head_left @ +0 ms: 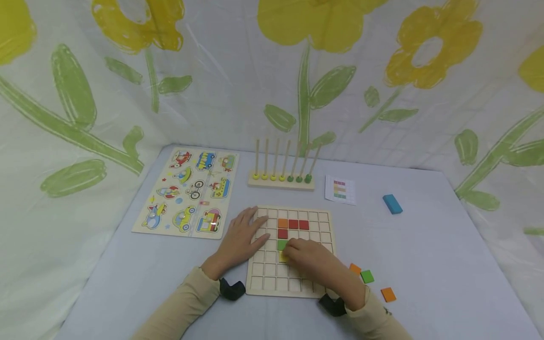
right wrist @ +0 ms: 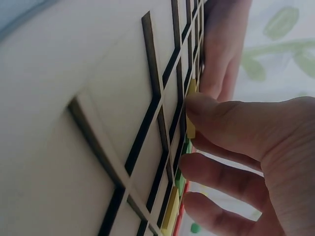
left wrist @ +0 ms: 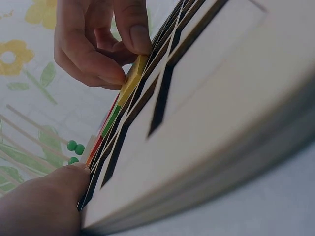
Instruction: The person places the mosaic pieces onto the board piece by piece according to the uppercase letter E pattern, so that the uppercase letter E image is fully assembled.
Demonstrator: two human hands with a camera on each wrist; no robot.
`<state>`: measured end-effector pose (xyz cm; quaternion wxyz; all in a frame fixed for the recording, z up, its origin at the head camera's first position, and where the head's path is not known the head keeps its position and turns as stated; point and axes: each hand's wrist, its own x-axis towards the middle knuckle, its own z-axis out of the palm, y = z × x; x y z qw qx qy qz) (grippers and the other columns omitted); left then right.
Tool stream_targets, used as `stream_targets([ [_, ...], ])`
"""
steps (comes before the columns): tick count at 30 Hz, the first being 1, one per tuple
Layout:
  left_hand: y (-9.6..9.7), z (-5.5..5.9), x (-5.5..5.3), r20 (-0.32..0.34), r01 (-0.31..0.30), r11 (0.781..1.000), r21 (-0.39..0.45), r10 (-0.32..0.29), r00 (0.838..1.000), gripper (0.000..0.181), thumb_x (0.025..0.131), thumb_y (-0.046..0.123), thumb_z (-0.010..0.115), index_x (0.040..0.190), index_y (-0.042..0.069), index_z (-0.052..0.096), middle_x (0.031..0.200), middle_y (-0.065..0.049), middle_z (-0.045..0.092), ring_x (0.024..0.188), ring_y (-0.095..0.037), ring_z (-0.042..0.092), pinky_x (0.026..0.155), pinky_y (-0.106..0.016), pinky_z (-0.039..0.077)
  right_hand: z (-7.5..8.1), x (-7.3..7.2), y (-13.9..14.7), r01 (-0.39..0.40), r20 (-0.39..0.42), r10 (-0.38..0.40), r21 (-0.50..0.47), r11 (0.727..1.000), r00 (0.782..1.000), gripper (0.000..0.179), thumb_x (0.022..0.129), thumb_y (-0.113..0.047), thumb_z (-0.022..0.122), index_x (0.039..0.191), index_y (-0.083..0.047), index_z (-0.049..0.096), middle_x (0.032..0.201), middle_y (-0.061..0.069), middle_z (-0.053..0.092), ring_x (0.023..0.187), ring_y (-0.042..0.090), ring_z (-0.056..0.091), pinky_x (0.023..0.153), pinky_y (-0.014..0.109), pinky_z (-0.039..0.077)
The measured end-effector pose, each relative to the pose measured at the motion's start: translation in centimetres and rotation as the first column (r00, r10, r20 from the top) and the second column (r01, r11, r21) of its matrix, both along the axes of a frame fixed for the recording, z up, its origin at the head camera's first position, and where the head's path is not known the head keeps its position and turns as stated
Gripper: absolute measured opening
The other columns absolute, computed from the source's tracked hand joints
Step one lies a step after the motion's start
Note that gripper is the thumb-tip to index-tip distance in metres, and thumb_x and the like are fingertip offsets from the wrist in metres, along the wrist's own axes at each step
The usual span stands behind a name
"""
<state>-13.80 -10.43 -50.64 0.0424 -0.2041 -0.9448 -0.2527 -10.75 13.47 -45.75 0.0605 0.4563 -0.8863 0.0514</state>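
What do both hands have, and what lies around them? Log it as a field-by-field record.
Left hand: rests on the grid board
Right hand: pinches a yellow tile at the grid board
Set in grid, head view: orange tile, three red tiles, green tile
Right of board: two loose orange tiles, loose green tile
Farther back: picture puzzle, bead peg rack, printed card, blue block

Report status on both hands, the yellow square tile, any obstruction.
Left hand resting on pale wooden grid board. Right hand pinching yellow square tile at the board. Nothing visibly blocking; loose green square tile right of board.
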Motion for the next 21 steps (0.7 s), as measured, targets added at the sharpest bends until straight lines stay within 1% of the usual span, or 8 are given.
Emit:
stream_targets([
  [6, 0.02, 0.07, 0.03, -0.004, -0.003, 1.000, 0.000, 0.003, 1.000, 0.053, 0.095, 0.048, 0.051, 0.140, 0.021, 0.050, 0.152, -0.012, 0.033, 0.142, -0.030, 0.025, 0.110, -0.055, 0.026, 0.12, 0.16, -0.34, -0.008, -0.002, 0.008, -0.001, 1.000, 1.000, 0.014, 0.091, -0.025, 0.066, 0.104, -0.018, 0.067, 0.101, -0.007, 0.062, 0.087, 0.007, 0.062, 0.074, 0.021, 0.052],
  [13, -0.01, 0.08, 0.01, -0.010, -0.001, 1.000, -0.004, 0.001, 1.000, 0.053, 0.095, 0.049, 0.051, 0.140, 0.021, 0.050, 0.152, -0.012, 0.033, 0.142, -0.030, 0.026, 0.110, -0.055, 0.027, 0.24, 0.23, -0.49, 0.007, 0.012, -0.008, 0.040, 0.999, 1.000, 0.016, 0.093, -0.026, 0.064, 0.106, -0.018, 0.067, 0.104, -0.007, 0.062, 0.091, 0.007, 0.062, 0.077, 0.022, 0.053],
  [17, 0.00, 0.03, 0.07, -0.002, -0.003, 1.000, -0.010, 0.003, 1.000, 0.053, 0.095, 0.049, 0.050, 0.141, 0.022, 0.049, 0.152, -0.011, 0.032, 0.142, -0.030, 0.026, 0.110, -0.054, 0.026, 0.32, 0.32, -0.53, 0.012, 0.032, -0.013, 0.029, 1.000, 0.999, 0.016, 0.092, -0.026, 0.065, 0.106, -0.018, 0.067, 0.105, -0.006, 0.062, 0.092, 0.008, 0.062, 0.078, 0.023, 0.053],
  [21, 0.05, 0.01, 0.12, -0.015, -0.003, 1.000, 0.000, 0.003, 1.000, 0.052, 0.095, 0.048, 0.052, 0.140, 0.021, 0.050, 0.152, -0.010, 0.033, 0.141, -0.030, 0.026, 0.110, -0.054, 0.026, 0.40, 0.25, -0.42, 0.015, 0.050, -0.015, 0.012, 1.000, 0.999, 0.016, 0.092, -0.026, 0.066, 0.106, -0.018, 0.067, 0.104, -0.007, 0.062, 0.092, 0.007, 0.062, 0.078, 0.023, 0.053],
])
